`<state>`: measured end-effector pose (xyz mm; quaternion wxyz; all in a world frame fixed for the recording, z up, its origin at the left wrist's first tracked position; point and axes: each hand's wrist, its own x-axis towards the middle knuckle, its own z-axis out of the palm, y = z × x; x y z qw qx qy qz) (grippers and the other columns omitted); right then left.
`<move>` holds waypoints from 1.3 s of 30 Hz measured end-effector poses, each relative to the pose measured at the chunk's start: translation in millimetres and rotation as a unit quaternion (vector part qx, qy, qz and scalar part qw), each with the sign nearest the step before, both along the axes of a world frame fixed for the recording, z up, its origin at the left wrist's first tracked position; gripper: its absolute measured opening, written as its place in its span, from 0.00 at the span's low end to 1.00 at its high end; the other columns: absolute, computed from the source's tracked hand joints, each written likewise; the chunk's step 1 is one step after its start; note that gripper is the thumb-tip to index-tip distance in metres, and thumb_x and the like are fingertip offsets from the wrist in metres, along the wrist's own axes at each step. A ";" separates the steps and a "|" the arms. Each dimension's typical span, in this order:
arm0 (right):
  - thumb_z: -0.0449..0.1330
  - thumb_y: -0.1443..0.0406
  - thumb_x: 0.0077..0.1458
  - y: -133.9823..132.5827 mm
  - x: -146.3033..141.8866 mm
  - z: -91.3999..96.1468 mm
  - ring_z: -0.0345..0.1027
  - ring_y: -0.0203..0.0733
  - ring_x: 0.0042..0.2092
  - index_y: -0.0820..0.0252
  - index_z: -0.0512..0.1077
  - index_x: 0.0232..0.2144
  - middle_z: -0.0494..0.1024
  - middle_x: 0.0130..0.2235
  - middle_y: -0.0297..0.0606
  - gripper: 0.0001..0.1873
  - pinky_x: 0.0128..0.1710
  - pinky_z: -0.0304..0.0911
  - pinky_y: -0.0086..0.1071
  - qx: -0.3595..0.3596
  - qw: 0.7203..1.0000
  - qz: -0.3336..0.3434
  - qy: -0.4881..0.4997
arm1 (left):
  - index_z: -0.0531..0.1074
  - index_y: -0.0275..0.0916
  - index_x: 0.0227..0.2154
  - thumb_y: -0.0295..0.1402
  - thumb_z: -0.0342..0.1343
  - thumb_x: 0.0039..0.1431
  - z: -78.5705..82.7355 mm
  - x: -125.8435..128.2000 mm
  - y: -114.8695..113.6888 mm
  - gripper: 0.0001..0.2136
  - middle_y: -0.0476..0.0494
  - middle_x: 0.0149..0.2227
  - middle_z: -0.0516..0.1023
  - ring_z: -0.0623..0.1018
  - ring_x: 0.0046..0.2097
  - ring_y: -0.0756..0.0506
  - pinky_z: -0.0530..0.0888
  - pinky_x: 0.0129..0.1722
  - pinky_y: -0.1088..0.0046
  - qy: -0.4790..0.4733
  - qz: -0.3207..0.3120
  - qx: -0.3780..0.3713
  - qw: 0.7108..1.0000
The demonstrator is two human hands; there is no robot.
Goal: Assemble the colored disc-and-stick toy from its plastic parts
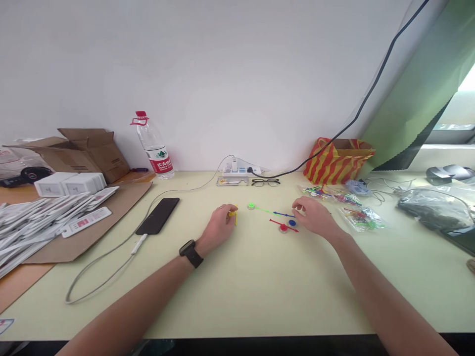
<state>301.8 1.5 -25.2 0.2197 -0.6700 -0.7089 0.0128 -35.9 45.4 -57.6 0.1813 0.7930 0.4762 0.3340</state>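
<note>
Pale tabletop [260,296], wall [241,74], hands [218,225], likely window [460,116]

We see a pale green worktop [267,287]. Along its far edge we find a red-capped water bottle [156,148] by the left corner, a white power strip [237,169] midway, and a red-and-yellow striped bag [334,165] farther right. A black smartphone [158,216] lies towards the left edge; a green disc [251,205], red disc [283,228] and blue disc [292,223] sit centrally.
</note>
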 end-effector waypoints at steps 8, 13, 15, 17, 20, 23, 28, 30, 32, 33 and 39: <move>0.58 0.58 0.61 -14.6 -24.5 5.4 0.69 0.43 0.35 0.55 0.69 0.26 0.76 0.29 0.35 0.13 0.30 0.55 0.32 -0.096 0.995 0.026 -0.002 | 0.76 0.43 0.42 0.31 0.56 0.65 11.2 6.9 -7.4 0.06 0.44 0.46 0.81 0.78 0.46 0.42 0.77 0.44 0.63 -0.036 0.008 0.025 0.999; 0.58 0.61 0.60 -15.2 -24.4 8.2 0.69 0.42 0.36 0.55 0.68 0.26 0.76 0.29 0.35 0.10 0.30 0.54 0.31 -0.098 0.995 0.019 -0.002 | 0.77 0.43 0.40 0.35 0.62 0.63 16.6 11.8 -14.1 0.05 0.45 0.42 0.79 0.79 0.42 0.45 0.78 0.41 0.66 -0.082 -0.049 0.026 0.995; 0.58 0.62 0.60 -15.3 -24.0 9.5 0.69 0.42 0.35 0.55 0.69 0.27 0.76 0.29 0.35 0.09 0.29 0.53 0.31 -0.099 0.995 0.014 0.001 | 0.77 0.43 0.40 0.36 0.63 0.63 17.3 14.1 -17.0 0.06 0.45 0.40 0.78 0.79 0.42 0.45 0.78 0.40 0.67 -0.086 -0.075 0.023 0.993; 0.57 0.63 0.60 -15.5 -23.7 10.4 0.68 0.41 0.33 0.56 0.69 0.27 0.76 0.29 0.35 0.09 0.29 0.52 0.31 -0.101 0.995 0.013 0.006 | 0.77 0.43 0.40 0.36 0.64 0.62 17.5 15.9 -19.3 0.06 0.46 0.39 0.77 0.79 0.42 0.45 0.78 0.40 0.67 -0.086 -0.094 0.016 0.992; 0.55 0.63 0.61 -15.9 -23.6 11.0 0.67 0.40 0.31 0.56 0.68 0.27 0.76 0.29 0.34 0.10 0.28 0.52 0.31 -0.100 0.995 0.011 0.012 | 0.77 0.43 0.41 0.36 0.64 0.62 17.6 16.7 -21.2 0.06 0.46 0.39 0.77 0.78 0.39 0.47 0.78 0.39 0.68 -0.091 -0.121 0.005 0.988; 0.55 0.63 0.60 -16.4 -24.6 11.4 0.66 0.39 0.30 0.56 0.67 0.26 0.76 0.28 0.34 0.10 0.28 0.51 0.31 -0.098 0.995 0.010 0.014 | 0.77 0.43 0.41 0.32 0.64 0.61 18.0 16.1 -21.9 0.06 0.47 0.38 0.77 0.76 0.36 0.48 0.77 0.39 0.69 -0.087 -0.141 0.016 0.986; 0.55 0.63 0.60 -17.4 -26.6 12.2 0.65 0.39 0.30 0.56 0.68 0.28 0.75 0.27 0.33 0.09 0.29 0.51 0.31 -0.091 0.996 0.015 0.013 | 0.77 0.42 0.41 0.30 0.63 0.61 18.4 16.3 -22.8 0.06 0.47 0.37 0.76 0.74 0.36 0.48 0.75 0.38 0.69 -0.087 -0.152 0.030 0.984; 0.55 0.62 0.61 -17.2 -26.6 12.1 0.65 0.39 0.30 0.55 0.68 0.27 0.74 0.27 0.32 0.09 0.29 0.51 0.31 -0.086 0.996 0.015 0.016 | 0.77 0.42 0.42 0.32 0.63 0.62 18.6 16.9 -23.9 0.06 0.47 0.37 0.77 0.75 0.35 0.48 0.76 0.38 0.69 -0.086 -0.157 0.021 0.984; 0.54 0.62 0.61 -16.5 -26.1 11.8 0.65 0.39 0.30 0.55 0.68 0.28 0.74 0.27 0.32 0.10 0.29 0.51 0.32 -0.073 0.997 0.017 0.021 | 0.77 0.43 0.42 0.35 0.63 0.63 19.2 17.5 -25.6 0.06 0.47 0.38 0.79 0.76 0.36 0.48 0.76 0.39 0.68 -0.075 -0.158 0.013 0.985; 0.54 0.62 0.61 -16.0 -25.9 11.6 0.66 0.40 0.30 0.55 0.69 0.28 0.75 0.28 0.33 0.09 0.29 0.51 0.32 -0.064 0.997 0.020 0.024 | 0.77 0.43 0.42 0.36 0.62 0.64 19.7 17.8 -26.7 0.06 0.46 0.38 0.80 0.77 0.38 0.47 0.76 0.41 0.68 -0.066 -0.156 0.011 0.985; 0.57 0.64 0.56 -13.6 -25.0 7.7 0.68 0.41 0.33 0.55 0.72 0.32 0.77 0.33 0.34 0.03 0.30 0.54 0.32 -0.048 0.998 0.037 0.030 | 0.78 0.45 0.42 0.37 0.55 0.70 22.1 18.4 -26.2 0.07 0.44 0.43 0.82 0.78 0.47 0.42 0.75 0.48 0.61 -0.043 -0.075 0.058 0.995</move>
